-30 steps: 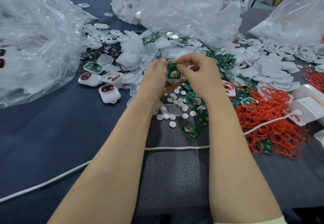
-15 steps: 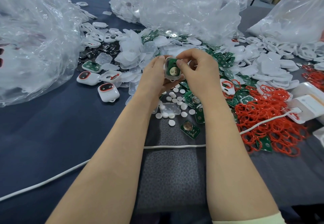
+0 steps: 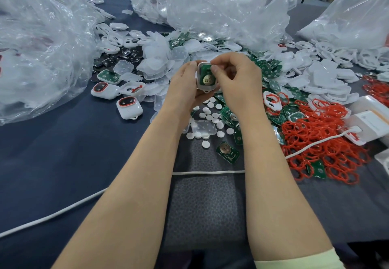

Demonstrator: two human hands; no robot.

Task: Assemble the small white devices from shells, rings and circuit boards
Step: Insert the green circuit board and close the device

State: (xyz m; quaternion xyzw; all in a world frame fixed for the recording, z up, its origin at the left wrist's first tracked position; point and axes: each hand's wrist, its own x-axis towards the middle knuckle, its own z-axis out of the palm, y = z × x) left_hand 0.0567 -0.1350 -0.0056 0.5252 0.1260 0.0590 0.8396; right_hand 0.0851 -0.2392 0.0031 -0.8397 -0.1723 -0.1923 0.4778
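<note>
My left hand (image 3: pixel 185 88) grips a white shell (image 3: pixel 205 86) from the left and below, above the middle of the table. A green circuit board (image 3: pixel 207 76) with a round brass battery holder lies inside the shell. My right hand (image 3: pixel 235 79) pinches the shell's upper right edge, its thumb tip on the board. Two closed white devices (image 3: pixel 128 107) with red rings lie to the left. A loose circuit board (image 3: pixel 227 151) lies near my right forearm. Red rings (image 3: pixel 324 142) are heaped at the right.
Clear plastic bags (image 3: pixel 37 43) bulge at left, back and right. White shells (image 3: pixel 328 79), clear covers (image 3: pixel 157 62) and small white discs (image 3: pixel 210 117) are strewn across the blue cloth (image 3: pixel 63 153). A white cable (image 3: pixel 206 172) crosses under my forearms. White boxes (image 3: pixel 370 119) sit at the right edge.
Both hands have kept hold of the shell with the board in it. My right fingers have shifted slightly along the shell's top edge.
</note>
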